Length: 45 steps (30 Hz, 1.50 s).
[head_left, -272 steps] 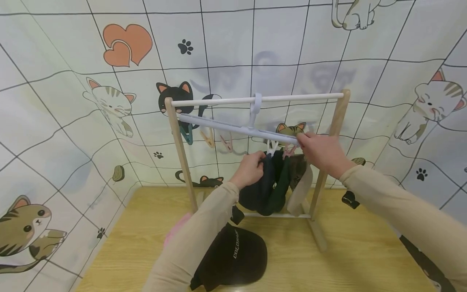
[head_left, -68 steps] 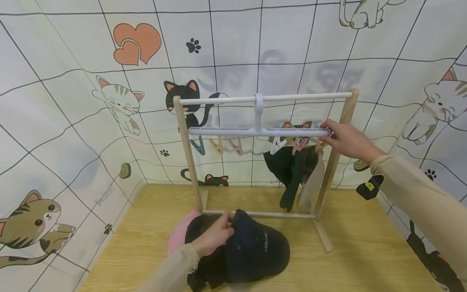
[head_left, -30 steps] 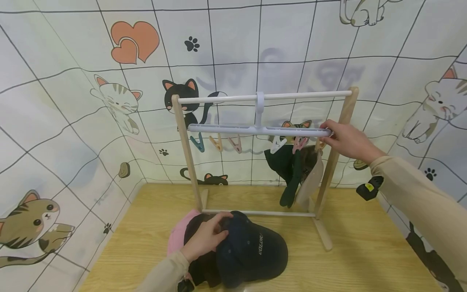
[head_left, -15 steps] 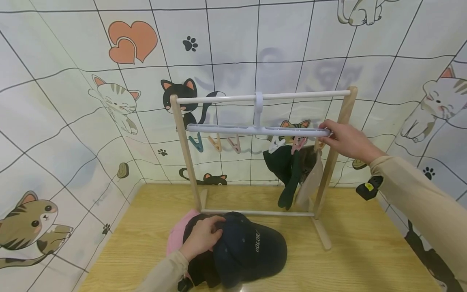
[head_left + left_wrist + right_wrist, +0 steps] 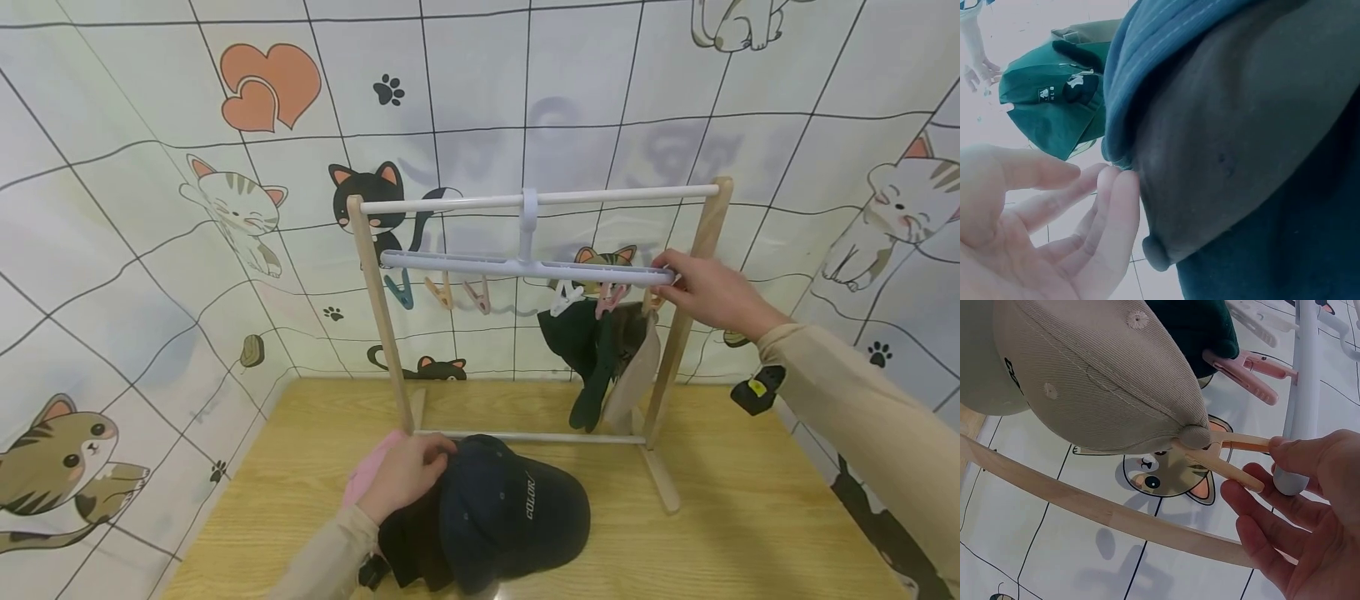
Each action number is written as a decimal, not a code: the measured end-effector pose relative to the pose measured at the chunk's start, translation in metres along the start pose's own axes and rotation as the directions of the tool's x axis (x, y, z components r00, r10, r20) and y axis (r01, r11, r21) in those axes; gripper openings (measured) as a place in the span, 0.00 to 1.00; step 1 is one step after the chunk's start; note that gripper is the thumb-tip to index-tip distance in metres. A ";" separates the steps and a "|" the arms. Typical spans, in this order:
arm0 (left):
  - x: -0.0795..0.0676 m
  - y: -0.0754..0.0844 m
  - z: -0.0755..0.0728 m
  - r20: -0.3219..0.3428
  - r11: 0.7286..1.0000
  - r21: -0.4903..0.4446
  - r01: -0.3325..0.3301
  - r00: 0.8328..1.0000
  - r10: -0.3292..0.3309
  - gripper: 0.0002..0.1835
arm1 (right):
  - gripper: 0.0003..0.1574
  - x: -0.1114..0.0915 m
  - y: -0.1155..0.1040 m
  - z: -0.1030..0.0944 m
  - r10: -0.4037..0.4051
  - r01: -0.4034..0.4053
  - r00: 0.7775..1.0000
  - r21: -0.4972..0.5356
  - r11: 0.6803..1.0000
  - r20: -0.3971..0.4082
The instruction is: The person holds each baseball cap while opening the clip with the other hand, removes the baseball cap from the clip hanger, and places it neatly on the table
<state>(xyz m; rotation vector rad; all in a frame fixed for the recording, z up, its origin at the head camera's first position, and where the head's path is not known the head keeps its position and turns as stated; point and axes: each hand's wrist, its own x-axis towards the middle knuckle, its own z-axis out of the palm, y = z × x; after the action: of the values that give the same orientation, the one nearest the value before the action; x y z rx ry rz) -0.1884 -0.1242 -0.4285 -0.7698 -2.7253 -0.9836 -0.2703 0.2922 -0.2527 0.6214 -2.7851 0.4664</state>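
Note:
My right hand (image 5: pixel 708 287) holds the right end of the pale clip hanger (image 5: pixel 457 264), thumb and fingers around its tip beside an orange clothespin (image 5: pixel 1222 462). That clothespin grips a beige cap (image 5: pixel 1104 375) by its top button. A dark green cap (image 5: pixel 577 342) hangs beside it from the pink clothespin (image 5: pixel 610 300). On the table, a navy cap (image 5: pixel 517 512) with white lettering overlaps a dark brown cap (image 5: pixel 1222 137). My left hand (image 5: pixel 405 475) is at the brown cap, fingers loosely extended, fingertips right at its edge in the left wrist view, thumb apart.
The hanger hooks over the white top rail (image 5: pixel 630 196) of a wooden rack (image 5: pixel 371 292). Teal (image 5: pixel 400 287), orange and pink clothespins hang at its left; a white clothespin (image 5: pixel 566 297) hangs right of centre. A pink cap (image 5: pixel 371 467) lies behind the left hand.
The navy cap has gone from the hanger to the table pile. My left hand has since let go of it and shifted left to the brown cap; the right hand stays at the hanger end.

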 end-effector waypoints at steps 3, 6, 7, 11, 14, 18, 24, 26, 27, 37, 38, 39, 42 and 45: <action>0.002 0.001 -0.002 -0.008 1.000 -0.013 -0.014 1.000 0.014 0.08 | 0.18 0.000 -0.001 0.000 0.001 -0.001 1.000 0.002 1.000 0.004; 0.004 0.003 -0.003 -0.016 0.999 -0.014 -0.035 0.999 0.035 0.08 | 0.18 0.000 -0.001 0.001 -0.002 0.002 1.000 -0.001 1.000 0.007; 0.005 0.003 -0.004 -0.018 0.999 -0.014 -0.044 0.999 0.044 0.08 | 0.18 0.001 -0.001 0.001 -0.002 0.002 1.000 -0.002 1.000 0.007; 0.010 0.006 -0.005 -0.016 0.999 0.003 -0.053 0.998 0.053 0.08 | 0.18 0.001 -0.001 0.001 -0.005 0.005 1.000 -0.005 1.000 0.007; 0.014 0.007 -0.006 -0.003 0.999 0.018 -0.040 0.999 0.040 0.07 | 0.18 0.000 -0.001 0.000 -0.005 0.005 1.000 -0.002 1.000 0.008; 0.020 0.008 -0.006 0.018 1.000 0.019 -0.018 1.000 0.018 0.07 | 0.18 0.001 -0.002 0.000 -0.002 0.002 1.000 -0.004 1.000 0.013; 0.029 0.011 -0.006 0.048 1.000 0.013 0.021 0.999 -0.022 0.07 | 0.18 0.001 -0.003 0.000 -0.004 0.004 1.000 0.000 1.000 0.013; 0.032 0.012 -0.005 0.056 1.000 0.014 0.019 0.998 -0.020 0.07 | 0.18 0.001 -0.004 0.000 -0.004 0.004 1.000 0.005 1.000 0.015; 0.034 0.013 -0.005 0.057 1.000 0.018 0.014 0.998 -0.015 0.07 | 0.18 0.001 -0.004 0.000 -0.004 0.004 1.000 0.007 1.000 0.016; 0.048 0.023 0.002 0.072 1.000 -0.012 -0.023 0.997 0.023 0.07 | 0.17 -0.001 -0.004 0.001 -0.020 0.020 1.000 0.001 1.000 0.013; 0.049 0.024 0.003 0.073 1.000 -0.009 -0.026 0.997 0.026 0.07 | 0.17 -0.001 -0.004 0.001 -0.024 0.024 1.000 0.002 1.000 0.013; 0.050 0.025 0.004 0.074 1.000 -0.007 -0.030 0.997 0.030 0.07 | 0.17 -0.001 -0.004 0.001 -0.030 0.030 0.999 0.003 1.000 0.013; 0.053 0.027 0.007 0.080 0.999 0.000 -0.034 0.996 0.034 0.07 | 0.16 -0.002 -0.003 0.002 -0.038 0.038 0.999 0.007 0.999 0.017; 0.056 0.030 0.010 0.096 1.000 -0.002 -0.027 0.995 0.027 0.07 | 0.17 -0.003 -0.003 0.003 -0.036 0.036 0.999 0.006 0.999 0.020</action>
<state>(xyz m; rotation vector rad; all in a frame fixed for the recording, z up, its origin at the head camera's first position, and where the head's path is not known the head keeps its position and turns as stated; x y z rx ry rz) -0.2212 -0.0746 -0.4032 -0.8737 -2.7868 -0.9668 -0.2671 0.2898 -0.2557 0.6796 -2.7872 0.4631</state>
